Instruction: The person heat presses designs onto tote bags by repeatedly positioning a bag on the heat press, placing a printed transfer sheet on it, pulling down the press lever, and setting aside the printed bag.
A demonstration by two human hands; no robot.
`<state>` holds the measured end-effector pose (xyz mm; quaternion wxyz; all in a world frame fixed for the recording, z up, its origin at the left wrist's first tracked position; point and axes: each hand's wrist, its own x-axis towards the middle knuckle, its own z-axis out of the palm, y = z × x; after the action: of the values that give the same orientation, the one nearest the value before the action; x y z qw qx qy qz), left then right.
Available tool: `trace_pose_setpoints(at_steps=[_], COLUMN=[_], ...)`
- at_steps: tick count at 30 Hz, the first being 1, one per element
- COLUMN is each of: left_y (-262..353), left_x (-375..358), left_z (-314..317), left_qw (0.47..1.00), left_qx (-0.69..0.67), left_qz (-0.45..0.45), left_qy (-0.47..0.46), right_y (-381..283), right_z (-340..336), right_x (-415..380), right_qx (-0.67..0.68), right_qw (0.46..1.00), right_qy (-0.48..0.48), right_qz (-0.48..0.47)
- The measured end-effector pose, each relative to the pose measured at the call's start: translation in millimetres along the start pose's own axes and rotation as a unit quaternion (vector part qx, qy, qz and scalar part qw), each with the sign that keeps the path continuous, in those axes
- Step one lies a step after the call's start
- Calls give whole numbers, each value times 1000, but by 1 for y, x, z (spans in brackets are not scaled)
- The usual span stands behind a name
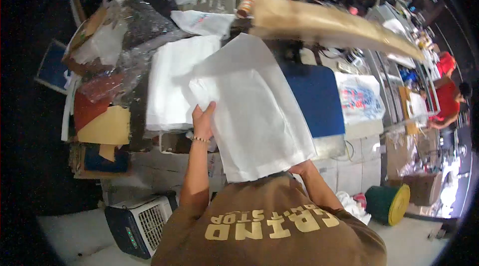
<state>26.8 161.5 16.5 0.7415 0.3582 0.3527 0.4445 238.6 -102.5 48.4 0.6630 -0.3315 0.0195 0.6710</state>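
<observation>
A large white sheet-like bag is held up in front of my chest, tilted over the table. My left hand grips its left edge, thumb and a finger showing on the near side. At its lower right corner my right hand is mostly hidden behind the white material, so its fingers cannot be made out. Left of the held piece lies a stack of similar white pieces. On the right, partly covered by the held piece, is a dark blue flat board.
Printed white bags lie right of the board. A long brown paper roll crosses the back. Clear plastic covers the left. A green bin and a cooler unit stand on the floor. People in red are far right.
</observation>
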Motion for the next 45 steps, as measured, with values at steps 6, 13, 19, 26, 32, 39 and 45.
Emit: trace_pose_setpoints(at_steps=[6, 13, 19, 26, 32, 39, 45], left_y=[-49, -92, -118, -118, -114, -141, -184], left_x=[3, 37, 77, 68, 44, -29, -62], left_z=[90, 184, 182, 178, 195, 235, 251], left_qw=[963, 829, 743, 750, 708, 636, 527], left_qx=[242, 507, 624, 615, 668, 675, 775], left_qz=[119, 236, 238, 243, 215, 362, 312], left_qy=[12, -16, 46, 32, 86, -93, -153], right_y=[-30, -49, -50, -47, -26, -132, -244], right_z=[-62, -145, -154, -189, -214, -174, -237], right_x=[-101, -116, -111, -135, -123, -119, -3], right_qx=[-11, -278, -179, -30, -246, -632, -729], right_qw=[963, 957, 980, 993, 952, 651, 423], right_qy=[-271, 82, 81, -30, 135, 302, 326], right_qz=[5, -25, 18, 110, 120, -293, -429])
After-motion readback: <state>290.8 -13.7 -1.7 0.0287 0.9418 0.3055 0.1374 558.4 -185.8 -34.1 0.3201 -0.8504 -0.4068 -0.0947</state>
